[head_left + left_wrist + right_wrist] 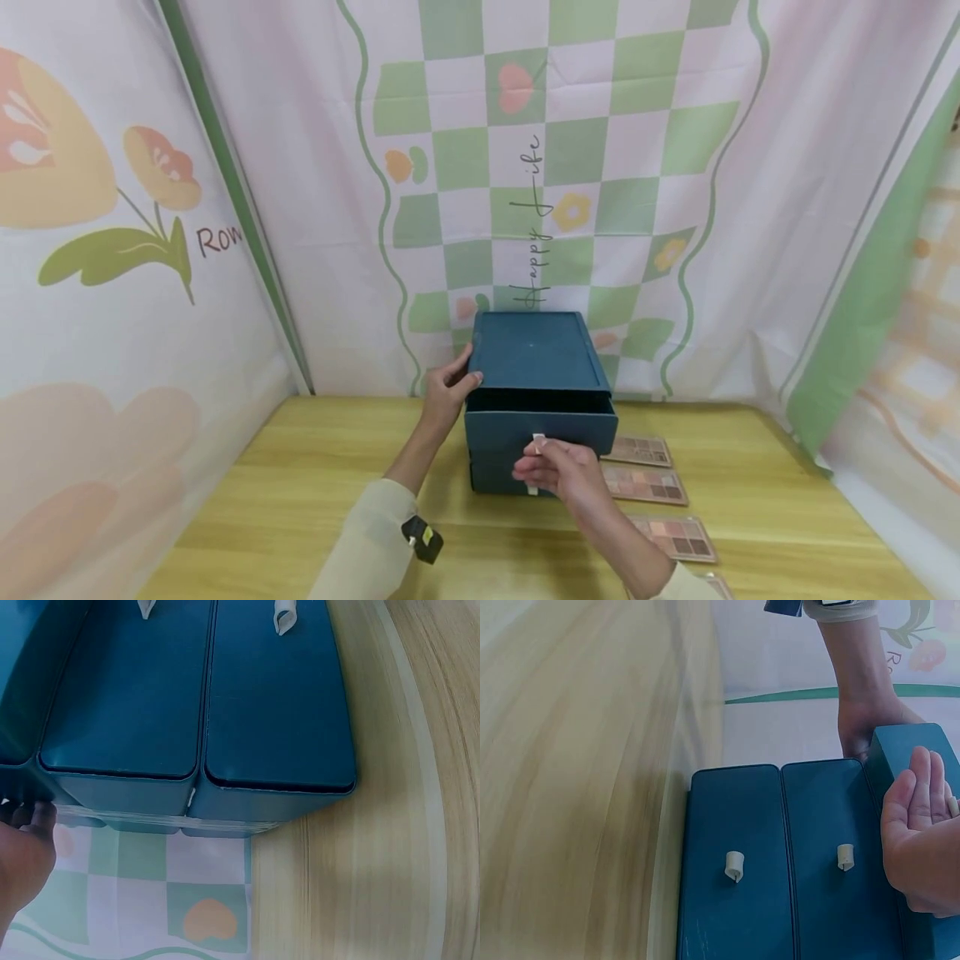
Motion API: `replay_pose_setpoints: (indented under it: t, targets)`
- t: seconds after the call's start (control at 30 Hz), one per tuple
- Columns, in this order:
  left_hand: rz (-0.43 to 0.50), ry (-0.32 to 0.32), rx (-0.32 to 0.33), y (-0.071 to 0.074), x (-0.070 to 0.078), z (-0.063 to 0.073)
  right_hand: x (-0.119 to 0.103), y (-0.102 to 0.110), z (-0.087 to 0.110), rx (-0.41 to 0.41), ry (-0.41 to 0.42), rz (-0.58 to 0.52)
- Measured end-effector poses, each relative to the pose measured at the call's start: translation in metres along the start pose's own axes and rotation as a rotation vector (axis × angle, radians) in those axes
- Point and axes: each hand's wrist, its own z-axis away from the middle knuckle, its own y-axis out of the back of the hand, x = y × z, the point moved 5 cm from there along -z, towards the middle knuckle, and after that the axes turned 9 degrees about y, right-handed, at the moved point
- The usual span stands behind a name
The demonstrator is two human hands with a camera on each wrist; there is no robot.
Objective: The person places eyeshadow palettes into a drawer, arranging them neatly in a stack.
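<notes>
A dark blue drawer box (536,350) stands on the table against the back curtain. Its top drawer (491,427) is pulled partway out, leaving a dark gap beneath the lid; the inside is too dark to make out. My right hand (566,475) pinches the white pull tab (538,438) on that drawer's front between thumb and index finger. Against the box's left side rests my left hand (444,396), its thumb at the upper edge. Two lower drawers (739,817) (829,802) are closed, each with a white tab.
Several eyeshadow palettes (648,485) lie in a column on the wooden table (337,475), right of the box and partly behind my right arm. A printed curtain (322,208) hangs close behind the box. On my left sleeve sits a small black device (423,540).
</notes>
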Motion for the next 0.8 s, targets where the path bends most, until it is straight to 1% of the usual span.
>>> replay_pose_setpoints:
  t: [0.23,0.57,0.8]
  targets:
    - [0.020,-0.006,0.007,-0.001,0.000,-0.001,0.000,-0.001,0.004,-0.005,-0.007,-0.005]
    - [0.018,-0.003,0.017,-0.001,0.000,0.002,0.001,-0.003,0.012,-0.042,-0.007,-0.006]
    - [-0.017,-0.021,0.037,-0.001,0.001,0.001,0.001,-0.005,0.018,-0.031,-0.025,0.003]
